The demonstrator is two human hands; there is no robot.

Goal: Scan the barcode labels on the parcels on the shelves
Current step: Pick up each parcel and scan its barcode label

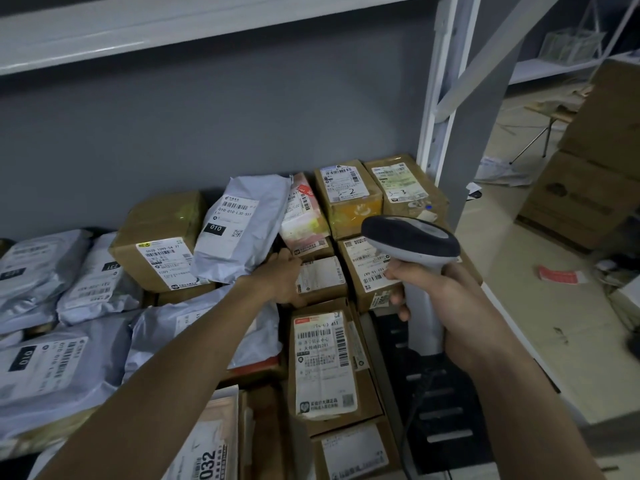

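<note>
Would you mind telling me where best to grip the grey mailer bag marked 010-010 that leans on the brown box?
Probably its lower right edge, from the right: the grey mailer bag leans tilted against the brown box, leaving that edge free beside the left hand.

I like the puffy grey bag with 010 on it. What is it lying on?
The grey bag leans across a brown box on one side and over the left hand at its lower corner. Anything further under it is covered.
</note>
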